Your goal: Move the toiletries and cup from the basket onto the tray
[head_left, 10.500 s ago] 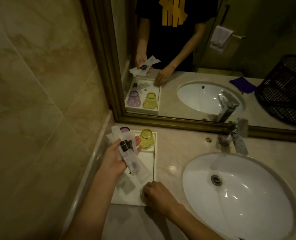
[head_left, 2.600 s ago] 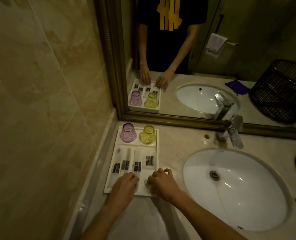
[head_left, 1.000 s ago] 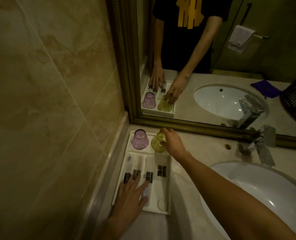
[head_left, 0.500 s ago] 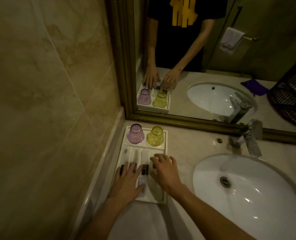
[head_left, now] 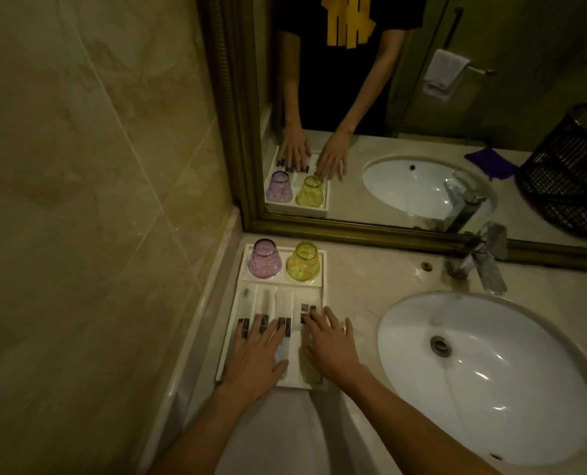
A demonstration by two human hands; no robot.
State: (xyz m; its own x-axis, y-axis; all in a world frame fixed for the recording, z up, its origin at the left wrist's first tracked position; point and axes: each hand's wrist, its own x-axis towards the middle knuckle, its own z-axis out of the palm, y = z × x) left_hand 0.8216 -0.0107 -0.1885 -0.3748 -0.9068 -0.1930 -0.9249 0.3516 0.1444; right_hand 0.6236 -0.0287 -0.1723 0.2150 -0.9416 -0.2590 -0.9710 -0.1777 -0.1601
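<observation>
On the tray (head_left: 322, 269), both hands lie flat and open, left hand (head_left: 256, 358) and right hand (head_left: 329, 344) covering the packets (head_left: 283, 303); cups (head_left: 302, 262) sit behind, basket hidden.

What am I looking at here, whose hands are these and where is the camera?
The single picture comes from a camera worn on a person's head, looking down at a bathroom counter. No machine is involved, only two bare hands. The left hand and right hand lie flat and open on a white tray by the wall, holding nothing. Under and ahead of the fingers are wrapped toiletry packets lined up in the tray. At the tray's far end stand a purple cup and a yellow cup, both upside down. To the right is a white sink with a metal tap. The mirror repeats the scene and shows a black basket.
</observation>
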